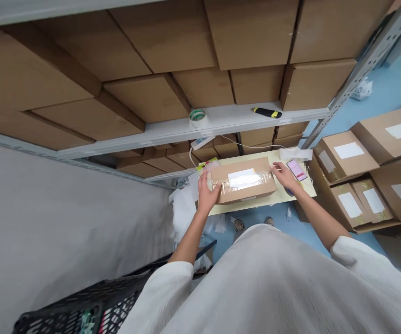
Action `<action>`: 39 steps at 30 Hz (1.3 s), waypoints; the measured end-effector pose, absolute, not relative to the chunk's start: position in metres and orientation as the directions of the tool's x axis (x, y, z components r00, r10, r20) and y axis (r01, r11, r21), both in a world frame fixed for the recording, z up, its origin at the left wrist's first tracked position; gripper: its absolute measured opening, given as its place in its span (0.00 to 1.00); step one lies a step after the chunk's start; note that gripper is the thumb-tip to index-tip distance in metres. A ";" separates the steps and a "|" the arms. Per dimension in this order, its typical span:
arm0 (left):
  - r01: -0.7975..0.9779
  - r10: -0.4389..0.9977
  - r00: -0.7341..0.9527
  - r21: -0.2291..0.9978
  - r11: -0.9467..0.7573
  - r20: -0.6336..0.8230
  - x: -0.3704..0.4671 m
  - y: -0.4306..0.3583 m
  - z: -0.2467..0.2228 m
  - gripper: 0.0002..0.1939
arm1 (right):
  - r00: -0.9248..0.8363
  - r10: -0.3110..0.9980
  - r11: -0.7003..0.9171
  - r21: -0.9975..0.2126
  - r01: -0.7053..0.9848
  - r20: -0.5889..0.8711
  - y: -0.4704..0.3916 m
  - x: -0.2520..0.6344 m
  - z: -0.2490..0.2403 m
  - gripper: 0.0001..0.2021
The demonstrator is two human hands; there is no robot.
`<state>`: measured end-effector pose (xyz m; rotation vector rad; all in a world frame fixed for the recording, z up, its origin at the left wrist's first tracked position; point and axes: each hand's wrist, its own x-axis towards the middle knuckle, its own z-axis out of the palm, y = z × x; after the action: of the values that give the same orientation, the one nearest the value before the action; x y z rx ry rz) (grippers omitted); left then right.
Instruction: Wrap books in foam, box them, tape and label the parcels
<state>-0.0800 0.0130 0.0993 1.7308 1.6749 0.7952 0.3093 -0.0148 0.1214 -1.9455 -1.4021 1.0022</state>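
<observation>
A long cardboard box [237, 189] lies on the pale yellow tabletop [291, 190], with a white label and shiny clear tape across its top. My left hand [207, 192] is spread against the box's left end, thumb over the near edge and fingers along the far side. At the other end, my right hand [284, 176] touches the far right corner with its fingertips. Both hands have the box between them. Just right of my right hand rests a phone [297, 170] with a pinkish screen.
Above the table, a metal shelf [231, 119] carries large boxes, a tape roll [198, 118] and a yellow-black cutter [266, 112]. Labelled boxes [348, 150] stand at the right. A black crate [117, 304] is at the lower left, and a grey wall [82, 208] borders the left.
</observation>
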 end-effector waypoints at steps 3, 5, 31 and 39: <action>0.479 0.987 -0.067 0.863 0.163 -0.149 -0.074 0.006 0.087 0.39 | 0.169 0.934 -0.354 -0.749 0.560 -0.315 -0.010 0.293 0.131 0.33; 0.446 0.990 -0.046 0.884 0.138 -0.131 -0.068 -0.002 0.083 0.38 | 0.189 0.937 -0.347 -0.724 0.596 -0.293 -0.013 0.289 0.135 0.34; 0.389 0.996 0.078 0.921 0.009 -0.042 -0.056 -0.044 0.091 0.56 | 0.174 0.973 -0.226 -0.784 0.578 -0.153 -0.056 0.315 0.129 0.38; 0.414 0.991 0.094 0.909 0.050 -0.097 -0.064 -0.064 0.078 0.64 | -0.015 0.985 -0.133 -0.824 0.550 -0.170 -0.068 0.328 0.128 0.52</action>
<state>-0.0639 -0.0639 0.0785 1.5019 1.4561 0.8375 0.3284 -0.0676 0.1284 -1.7273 -1.5997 1.0462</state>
